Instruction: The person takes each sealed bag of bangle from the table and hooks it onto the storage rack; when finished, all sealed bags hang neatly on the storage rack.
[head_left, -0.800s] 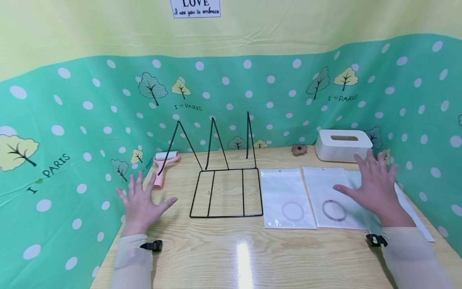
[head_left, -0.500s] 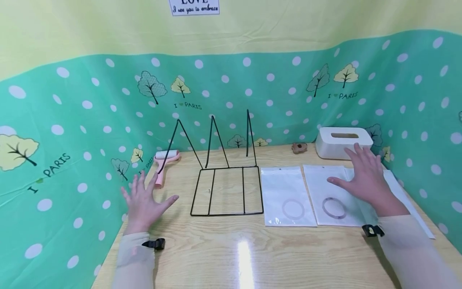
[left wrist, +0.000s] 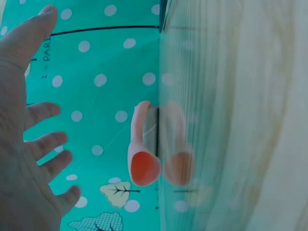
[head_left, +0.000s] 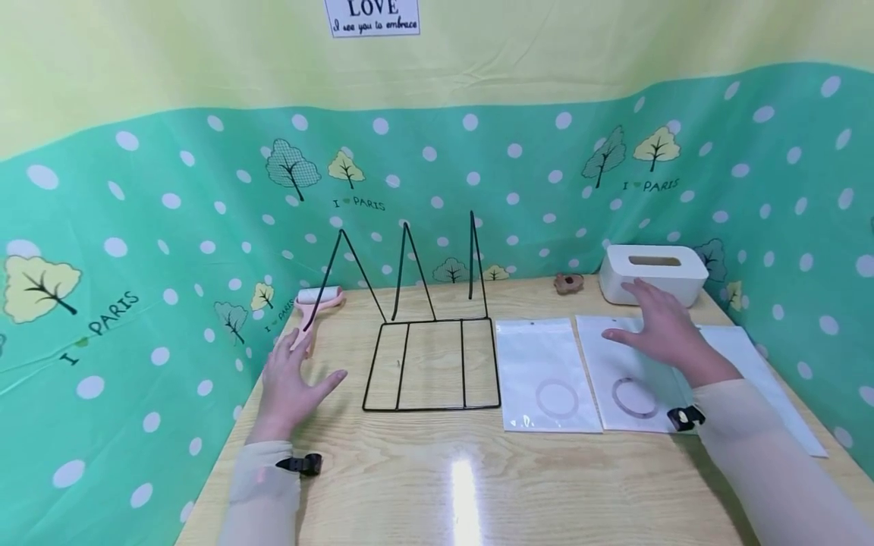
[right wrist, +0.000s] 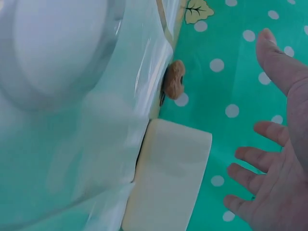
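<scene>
My left hand [head_left: 290, 390] hovers over the table's left side, fingers spread and holding nothing. Just beyond its fingertips lies a pink lint roller [head_left: 319, 296] with a white roll, its handle partly hidden by the hand; the left wrist view shows the handle's hollow end [left wrist: 145, 168]. My right hand [head_left: 661, 330], also spread and holding nothing, is above the white zip bags, its fingertips overlapping the white tissue box [head_left: 617, 284] in the head view. Between the hands stands a black wire rack [head_left: 463, 364] with three upright triangular dividers.
A white zip bag [head_left: 529, 349] with a ring outline lies right of the rack. Beside it are another ringed bag [head_left: 597, 353] and more white sheets [head_left: 744, 364]. A small brown object [head_left: 568, 283] sits at the back. Patterned green cloth [head_left: 437, 159] encloses the table.
My right hand has moved left across the bags to in front of the tissue box. My left hand has shifted slightly right, nearer the lint roller's handle. The objects stay put.
</scene>
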A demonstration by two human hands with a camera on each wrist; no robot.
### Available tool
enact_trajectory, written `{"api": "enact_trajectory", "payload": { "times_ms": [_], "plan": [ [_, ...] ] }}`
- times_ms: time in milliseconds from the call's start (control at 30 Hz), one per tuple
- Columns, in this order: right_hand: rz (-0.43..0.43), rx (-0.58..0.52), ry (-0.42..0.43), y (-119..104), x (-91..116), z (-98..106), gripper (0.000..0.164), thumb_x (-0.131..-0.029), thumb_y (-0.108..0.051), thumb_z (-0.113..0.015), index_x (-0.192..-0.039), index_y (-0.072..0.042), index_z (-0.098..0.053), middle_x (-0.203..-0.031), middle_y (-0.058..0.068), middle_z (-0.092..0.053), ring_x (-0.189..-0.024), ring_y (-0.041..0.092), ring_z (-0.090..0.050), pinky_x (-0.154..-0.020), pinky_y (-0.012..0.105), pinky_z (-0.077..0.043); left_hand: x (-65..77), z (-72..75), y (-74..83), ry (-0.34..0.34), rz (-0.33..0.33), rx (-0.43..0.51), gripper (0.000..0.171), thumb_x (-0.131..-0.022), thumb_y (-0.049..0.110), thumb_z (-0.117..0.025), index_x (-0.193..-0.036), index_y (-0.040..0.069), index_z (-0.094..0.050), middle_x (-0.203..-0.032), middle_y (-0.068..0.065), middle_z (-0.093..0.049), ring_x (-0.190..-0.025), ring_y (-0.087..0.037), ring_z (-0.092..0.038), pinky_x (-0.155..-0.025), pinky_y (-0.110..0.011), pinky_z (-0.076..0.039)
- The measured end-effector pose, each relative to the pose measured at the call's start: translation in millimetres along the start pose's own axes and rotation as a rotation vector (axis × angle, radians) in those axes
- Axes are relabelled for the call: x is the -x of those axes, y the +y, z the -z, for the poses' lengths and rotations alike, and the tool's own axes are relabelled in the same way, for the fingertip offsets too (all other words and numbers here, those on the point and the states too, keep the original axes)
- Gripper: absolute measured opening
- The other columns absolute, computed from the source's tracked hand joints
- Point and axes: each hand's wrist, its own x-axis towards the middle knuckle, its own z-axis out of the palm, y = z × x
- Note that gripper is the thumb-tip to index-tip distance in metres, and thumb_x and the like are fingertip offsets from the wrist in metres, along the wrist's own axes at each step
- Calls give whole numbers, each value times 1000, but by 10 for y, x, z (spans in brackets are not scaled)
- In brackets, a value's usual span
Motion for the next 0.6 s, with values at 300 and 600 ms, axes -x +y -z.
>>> {"api": "enact_trajectory", "payload": {
  "times_ms": [300,600],
  "plan": [
    [19,3,-85,-80,-271,-93,122,-77,-81,-72,-161,-2,-33,-165,32,-23,-149,57,-19,-114,74,-20,32,-49,59,-109,40,125,96,-87,58,-81,-160,9,-42,-161,-23,-36,-144,-52,-34,-107,-73,-33],
    [58,-59,-139,-126,-472,-199,105,-86,-63,-79,-159,0,-37,-159,32,-33,-143,55,-31,-110,71,-33,51,-122,31,-225,86,179,97,-88,59,-79,-160,6,-40,-156,-22,-42,-135,-44,-48,-105,-67,-42]
  ]
}}
